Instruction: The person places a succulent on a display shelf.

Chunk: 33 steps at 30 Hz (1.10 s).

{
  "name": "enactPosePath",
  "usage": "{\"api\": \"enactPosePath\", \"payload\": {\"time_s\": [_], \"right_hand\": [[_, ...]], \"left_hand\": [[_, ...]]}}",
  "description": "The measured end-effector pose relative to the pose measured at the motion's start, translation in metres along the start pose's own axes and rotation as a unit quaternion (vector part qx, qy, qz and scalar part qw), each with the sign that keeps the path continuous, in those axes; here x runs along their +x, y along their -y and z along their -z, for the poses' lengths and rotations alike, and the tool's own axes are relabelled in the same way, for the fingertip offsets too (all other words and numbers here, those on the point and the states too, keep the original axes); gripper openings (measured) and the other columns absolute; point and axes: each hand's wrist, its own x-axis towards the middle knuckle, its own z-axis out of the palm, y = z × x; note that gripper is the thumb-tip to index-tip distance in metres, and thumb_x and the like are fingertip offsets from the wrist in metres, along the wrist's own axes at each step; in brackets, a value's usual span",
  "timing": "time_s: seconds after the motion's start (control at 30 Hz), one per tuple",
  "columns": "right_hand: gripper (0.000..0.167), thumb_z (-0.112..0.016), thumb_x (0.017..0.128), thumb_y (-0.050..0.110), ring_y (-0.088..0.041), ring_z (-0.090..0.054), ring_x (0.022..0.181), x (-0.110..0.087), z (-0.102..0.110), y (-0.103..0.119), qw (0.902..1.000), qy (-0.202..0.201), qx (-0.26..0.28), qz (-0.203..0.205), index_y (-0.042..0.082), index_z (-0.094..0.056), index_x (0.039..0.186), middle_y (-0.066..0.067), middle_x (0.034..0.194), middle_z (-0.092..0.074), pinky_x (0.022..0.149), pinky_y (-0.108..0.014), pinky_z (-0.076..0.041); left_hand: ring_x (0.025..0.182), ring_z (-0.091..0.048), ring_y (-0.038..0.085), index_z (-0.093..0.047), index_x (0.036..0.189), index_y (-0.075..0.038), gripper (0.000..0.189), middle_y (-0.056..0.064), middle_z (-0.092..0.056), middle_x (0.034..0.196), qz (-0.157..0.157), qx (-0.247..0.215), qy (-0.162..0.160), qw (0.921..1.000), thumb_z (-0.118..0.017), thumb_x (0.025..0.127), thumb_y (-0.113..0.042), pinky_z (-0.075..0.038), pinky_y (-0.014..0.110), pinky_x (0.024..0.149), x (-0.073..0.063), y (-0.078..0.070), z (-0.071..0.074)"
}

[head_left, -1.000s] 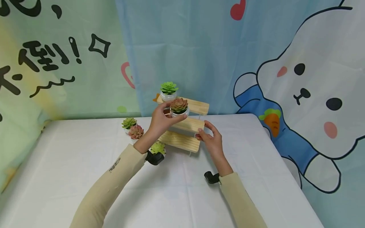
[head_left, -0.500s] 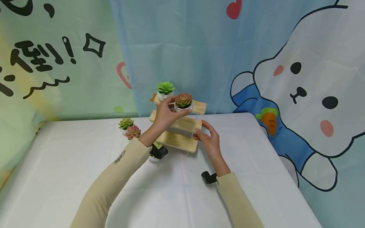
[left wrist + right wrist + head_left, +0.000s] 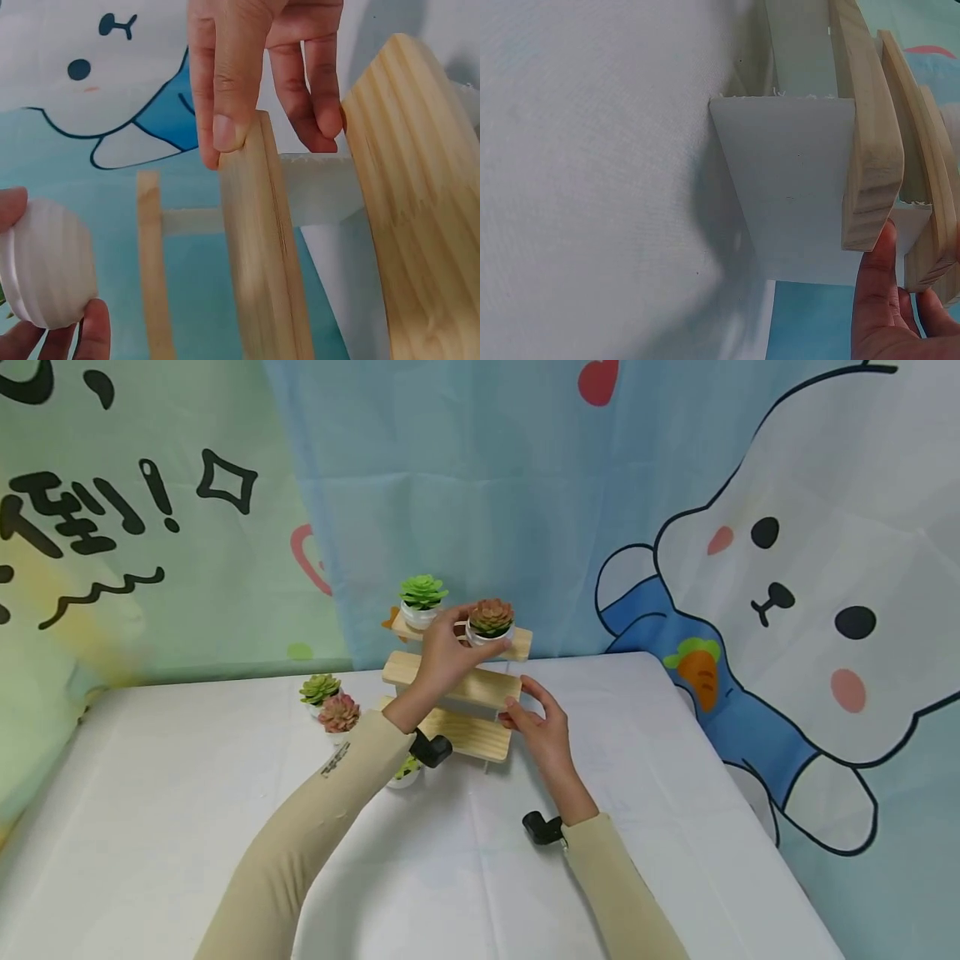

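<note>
My left hand [image 3: 442, 660] grips a small white pot with a reddish-brown artificial succulent [image 3: 491, 618] and holds it at the top board [image 3: 519, 645] of a three-step wooden display stand. The ribbed white pot [image 3: 52, 262] shows between the fingers in the left wrist view. My right hand [image 3: 542, 718] pinches the right end of the middle board [image 3: 483, 687], thumb on top. A bright green potted succulent [image 3: 423, 593] stands on the left end of the top board. The lower board [image 3: 472, 735] is partly covered by the left forearm.
On the white table [image 3: 150, 827], left of the stand, are a green succulent [image 3: 320, 688] and a pink succulent [image 3: 339, 713]. A yellow-green potted plant [image 3: 405, 772] is half hidden behind the left sleeve. A printed curtain [image 3: 480, 485] hangs behind the table.
My left hand has carried the reddish-brown succulent to the right along the top board, away from the bright green one. The right hand keeps its pinch on the middle board.
</note>
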Motion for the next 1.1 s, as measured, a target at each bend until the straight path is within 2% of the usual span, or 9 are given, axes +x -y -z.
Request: {"api": "enactPosePath", "payload": {"time_s": [0.2,0.4,0.57,0.87,1.1], "right_hand": [[0.051,-0.06,0.097,0.007,-0.003,-0.066,0.076,-0.002,0.002,0.002,1.0,0.003,0.0,-0.008,0.005,-0.042,0.145,-0.013,0.142,-0.043,0.075,-0.02,-0.055],[0.052,-0.059,0.097,0.006,-0.004,-0.067,0.075,-0.002,0.002,0.002,1.0,0.007,-0.003,-0.001,0.005,-0.042,0.145,-0.014,0.142,-0.043,0.075,-0.02,-0.055],[0.052,-0.059,0.097,0.005,-0.005,-0.067,0.075,-0.004,0.003,0.003,0.9999,0.003,-0.011,-0.001,0.005,-0.042,0.146,-0.015,0.141,-0.043,0.074,-0.02,-0.055],[0.051,-0.059,0.097,0.005,-0.006,-0.067,0.075,-0.006,0.002,0.004,0.9999,0.002,-0.012,0.005,0.003,-0.042,0.145,-0.016,0.141,-0.043,0.075,-0.021,-0.055],[0.05,-0.06,0.097,0.007,-0.006,-0.067,0.075,-0.006,0.002,0.005,0.9998,-0.003,-0.02,0.002,0.005,-0.043,0.145,-0.014,0.141,-0.044,0.075,-0.022,-0.056]], "left_hand": [[0.113,-0.055,0.036,-0.046,0.14,0.004,0.067,0.022,-0.049,0.132,-0.007,0.009,-0.008,0.9999,-0.077,0.085,-0.016,-0.051,0.041,0.089,0.008,0.0,-0.006],[0.112,-0.053,0.035,-0.047,0.14,0.003,0.067,0.022,-0.048,0.131,-0.001,0.035,-0.011,0.9993,-0.077,0.085,-0.019,-0.049,0.04,0.089,0.014,0.003,-0.007],[0.109,-0.053,0.033,-0.047,0.14,0.003,0.068,0.021,-0.048,0.131,0.008,0.051,-0.01,0.9986,-0.077,0.085,-0.021,-0.049,0.04,0.087,0.016,0.005,-0.01],[0.107,-0.054,0.032,-0.047,0.14,0.003,0.066,0.021,-0.049,0.13,0.01,0.047,-0.007,0.9988,-0.077,0.085,-0.019,-0.049,0.039,0.085,0.02,0.008,-0.012],[0.11,-0.053,0.033,-0.048,0.139,0.003,0.065,0.021,-0.053,0.127,0.001,0.067,-0.005,0.9977,-0.077,0.085,-0.019,-0.05,0.04,0.087,0.023,0.009,-0.013]]}}
